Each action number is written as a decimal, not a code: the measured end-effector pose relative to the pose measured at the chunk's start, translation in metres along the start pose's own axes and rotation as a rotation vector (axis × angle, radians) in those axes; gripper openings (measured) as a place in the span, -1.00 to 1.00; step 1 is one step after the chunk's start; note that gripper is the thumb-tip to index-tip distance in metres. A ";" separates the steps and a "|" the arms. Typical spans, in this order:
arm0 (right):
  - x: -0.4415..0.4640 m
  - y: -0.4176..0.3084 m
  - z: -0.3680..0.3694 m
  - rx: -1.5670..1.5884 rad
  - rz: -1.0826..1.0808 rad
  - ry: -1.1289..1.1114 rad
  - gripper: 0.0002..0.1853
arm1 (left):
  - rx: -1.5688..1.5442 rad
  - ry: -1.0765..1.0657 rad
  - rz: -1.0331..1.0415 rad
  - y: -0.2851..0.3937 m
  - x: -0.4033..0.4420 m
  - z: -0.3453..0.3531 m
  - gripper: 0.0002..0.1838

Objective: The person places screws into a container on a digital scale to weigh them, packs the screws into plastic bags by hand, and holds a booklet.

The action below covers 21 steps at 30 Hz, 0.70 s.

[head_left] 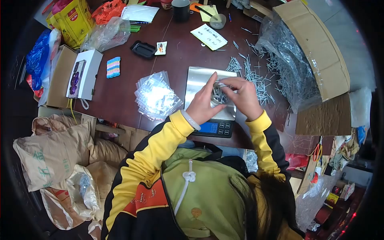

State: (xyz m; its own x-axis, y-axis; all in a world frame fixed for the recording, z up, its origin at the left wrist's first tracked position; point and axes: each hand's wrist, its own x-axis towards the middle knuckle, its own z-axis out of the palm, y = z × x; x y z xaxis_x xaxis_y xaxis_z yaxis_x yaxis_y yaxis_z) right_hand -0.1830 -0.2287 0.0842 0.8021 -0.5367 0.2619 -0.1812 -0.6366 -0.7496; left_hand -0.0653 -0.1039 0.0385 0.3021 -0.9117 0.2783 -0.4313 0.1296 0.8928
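Above a digital scale (195,76) with a steel plate and a lit blue display, both my hands are at a small clear plastic bag (219,96) with nails in it. My left hand (202,102) is curved round the bag's left side, thumb and fingers on it. At the bag's top edge, my right hand (245,96) pinches with thumb and forefinger. Loose nails (256,80) lie scattered just right of the scale. A stack of empty zip bags (157,96) sits to the left of it.
A cardboard box (316,44) lined with plastic, full of nails, stands at the right. Towards the back are a handwritten paper (209,37), a dark mug (181,10) and a black tray (143,49). At the left is a white box (86,74); paper sacks (60,156) lie below.
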 end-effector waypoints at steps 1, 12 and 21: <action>-0.001 0.001 -0.007 -0.007 0.046 -0.008 -0.79 | 0.003 0.005 -0.006 0.002 -0.001 -0.003 0.07; -0.036 0.057 -0.064 0.506 0.405 0.104 -0.71 | 0.259 0.167 -0.100 -0.004 -0.066 -0.084 -0.39; 0.060 0.067 -0.015 0.165 0.075 -0.391 -0.82 | 0.300 0.212 -0.166 0.006 -0.094 -0.092 -0.61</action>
State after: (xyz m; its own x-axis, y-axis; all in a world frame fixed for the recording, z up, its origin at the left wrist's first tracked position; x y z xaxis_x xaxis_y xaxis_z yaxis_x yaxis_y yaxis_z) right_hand -0.1555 -0.3119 0.0586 0.9513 -0.3074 -0.0235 -0.1792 -0.4893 -0.8535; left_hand -0.0182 0.0186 0.0507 0.5436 -0.8060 0.2340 -0.5817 -0.1608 0.7974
